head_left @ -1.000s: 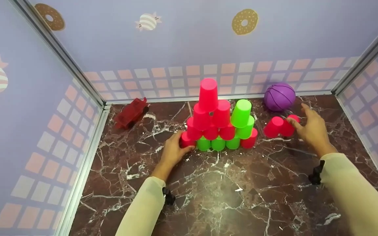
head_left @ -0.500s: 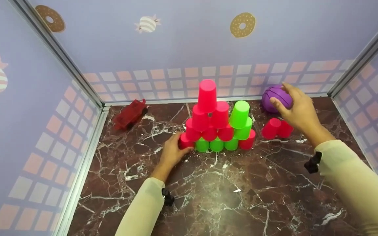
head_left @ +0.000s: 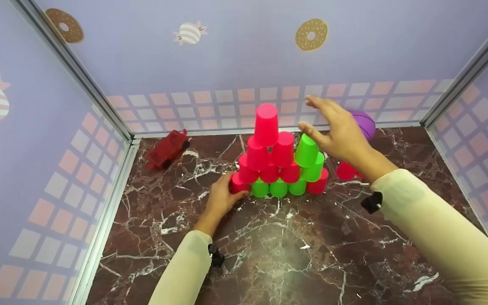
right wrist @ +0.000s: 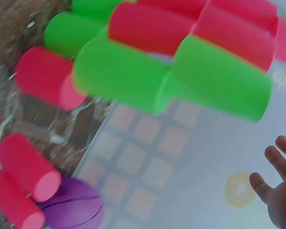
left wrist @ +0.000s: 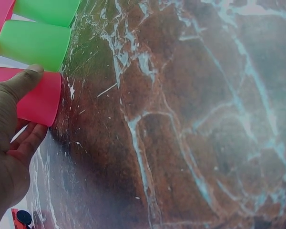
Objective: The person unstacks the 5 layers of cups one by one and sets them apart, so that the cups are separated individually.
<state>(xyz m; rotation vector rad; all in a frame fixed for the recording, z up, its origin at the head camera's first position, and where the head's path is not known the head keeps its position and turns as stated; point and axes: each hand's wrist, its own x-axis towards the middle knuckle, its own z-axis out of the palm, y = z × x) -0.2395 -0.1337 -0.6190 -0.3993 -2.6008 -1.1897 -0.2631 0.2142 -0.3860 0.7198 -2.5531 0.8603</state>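
Note:
A stepped tower of upside-down pink and green cups stands on the marble-patterned surface, one pink cup (head_left: 266, 125) alone at its top. My left hand (head_left: 220, 195) holds the pink cup at the bottom left corner (left wrist: 44, 101), thumb on the near side and fingers behind. Bare and spread, my right hand (head_left: 340, 132) is raised beside the upper green cup (head_left: 306, 151), which sits at the right end of the third row. In the right wrist view, the fingers (right wrist: 276, 162) hold nothing and that green cup (right wrist: 221, 76) is apart from them.
Two loose pink cups (right wrist: 28, 167) stand right of the tower, partly hidden by my right forearm in the head view. Behind them is a purple ball (head_left: 366, 125). A red toy vehicle (head_left: 167, 149) lies at the back left. Patterned walls (head_left: 227, 63) enclose the back and sides.
My right hand has left the two loose pink cups, risen past the purple ball and moved left to the tower's upper right. The left hand stays at its cup.

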